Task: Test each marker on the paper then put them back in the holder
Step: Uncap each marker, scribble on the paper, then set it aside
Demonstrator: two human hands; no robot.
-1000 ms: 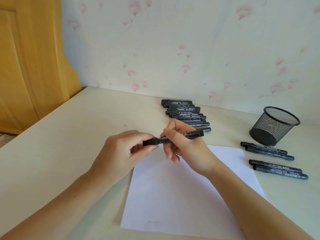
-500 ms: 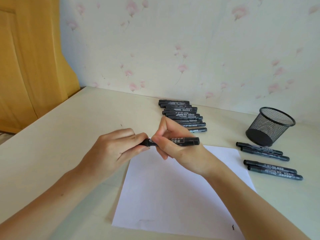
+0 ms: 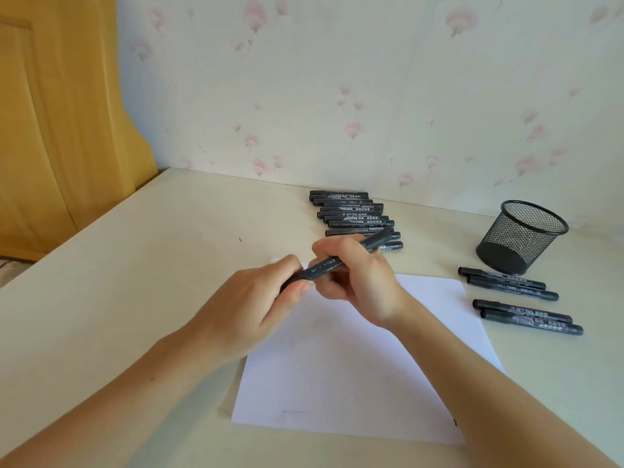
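A: What is seen nearest?
B: White paper (image 3: 354, 349) is laid flat on the table (image 3: 135, 298). Above it a black marker (image 3: 332, 263) is gripped at its lower end by the left hand (image 3: 250, 309), fingers curled round it, while its middle is pinched by the right hand (image 3: 358, 282).
A: And farther off?
B: A row of markers (image 3: 354, 216) is laid behind, four markers (image 3: 516, 298) beside the mesh holder (image 3: 520, 238)

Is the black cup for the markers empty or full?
Empty. Through the mesh holder only its dark bottom shows, and no marker sticks up out of it.
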